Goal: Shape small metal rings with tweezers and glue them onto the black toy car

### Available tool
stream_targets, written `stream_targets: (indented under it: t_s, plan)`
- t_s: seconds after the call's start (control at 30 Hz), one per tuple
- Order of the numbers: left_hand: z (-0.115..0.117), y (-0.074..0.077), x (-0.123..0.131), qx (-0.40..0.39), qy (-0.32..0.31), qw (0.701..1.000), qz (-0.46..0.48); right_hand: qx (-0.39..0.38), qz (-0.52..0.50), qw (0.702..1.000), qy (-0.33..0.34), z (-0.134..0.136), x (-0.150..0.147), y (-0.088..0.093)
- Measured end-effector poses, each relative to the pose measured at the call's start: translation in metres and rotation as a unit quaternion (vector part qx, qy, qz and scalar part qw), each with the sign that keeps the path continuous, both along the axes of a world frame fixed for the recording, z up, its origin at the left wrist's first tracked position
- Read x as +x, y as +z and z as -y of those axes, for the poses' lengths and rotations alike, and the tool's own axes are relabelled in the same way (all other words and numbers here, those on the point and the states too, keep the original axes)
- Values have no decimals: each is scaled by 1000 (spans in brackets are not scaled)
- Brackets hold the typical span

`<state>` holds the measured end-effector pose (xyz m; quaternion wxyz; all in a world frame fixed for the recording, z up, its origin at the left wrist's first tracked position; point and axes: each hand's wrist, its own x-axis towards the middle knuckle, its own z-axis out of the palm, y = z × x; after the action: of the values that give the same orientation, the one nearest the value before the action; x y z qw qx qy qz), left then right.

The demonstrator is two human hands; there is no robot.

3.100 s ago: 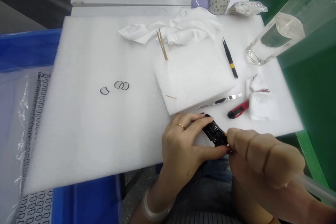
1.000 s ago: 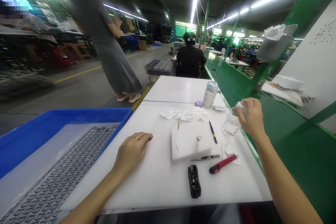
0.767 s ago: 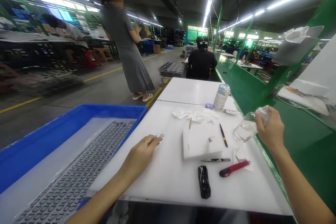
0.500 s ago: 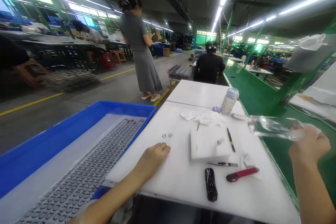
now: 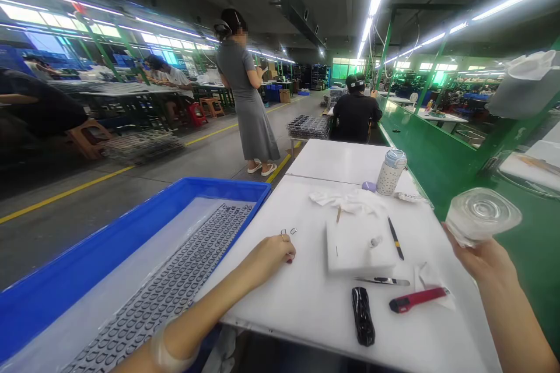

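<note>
My left hand (image 5: 271, 257) rests on the white foam sheet (image 5: 306, 317) with its fingers closed, holding nothing I can see. Just beyond its fingertips lie small black rings (image 5: 287, 232). My right hand (image 5: 483, 265) is raised past the table's right edge, gripping a clear glass jar (image 5: 482, 215) with its base turned toward me. Nearer the front lies a glossy black model car (image 5: 363, 316), between my hands.
A foam block (image 5: 361, 250) sits mid-table, with tweezers (image 5: 395, 238) and a flat pair of tweezers (image 5: 382, 281) beside it. Also there are a red utility knife (image 5: 417, 300), tissue (image 5: 431, 282), and a blue tray (image 5: 210, 187) of black rings at left.
My right hand has tipped the glass jar, turning its base toward me. My left hand has slid forward to the rings, and the view has shifted slightly.
</note>
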<state>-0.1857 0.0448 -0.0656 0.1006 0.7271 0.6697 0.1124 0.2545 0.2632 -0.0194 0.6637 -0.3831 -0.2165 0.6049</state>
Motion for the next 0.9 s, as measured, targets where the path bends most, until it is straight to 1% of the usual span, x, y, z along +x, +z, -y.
stream_targets:
  t_s: [0.1,0.2,0.3,0.37,0.43,0.5,0.53,0.6,0.63,0.7,0.77,0.8,0.83,0.87,0.9]
  plan:
    - [3,0,2,20,7,1000,16,-46,20,999,-16,8,-10,-2]
    - [9,0,3,48,16,998,40,-55,64,996,-29,15,-14,-6]
    - [14,-2,4,84,39,993,72,-28,137,988,-68,17,-9,-7]
    - [18,-3,4,110,58,987,101,12,199,972,-123,15,-1,-2]
    - [22,-4,7,133,74,979,134,63,272,941,-191,10,8,11]
    - [26,-4,14,149,85,971,164,121,353,895,-244,5,13,28]
    - [28,-5,20,156,89,967,179,153,396,868,-260,3,13,37]
    - [33,-6,39,167,100,953,234,215,476,814,-255,2,5,52]
    - [36,-6,51,177,123,927,308,246,509,791,-234,3,-3,56]
    - [43,-8,79,159,150,859,464,296,556,757,-172,5,-22,59]
    - [47,-9,108,135,158,779,592,324,577,740,-119,6,-39,56]
    - [49,-9,121,85,154,734,656,329,579,738,-107,5,-46,55]
    - [49,-8,132,44,148,675,722,330,577,740,-106,2,-50,56]
    - [48,-7,141,7,142,606,783,328,570,746,-109,-1,-51,58]
    - [47,-6,148,-33,136,544,828,325,558,754,-116,-3,-52,61]
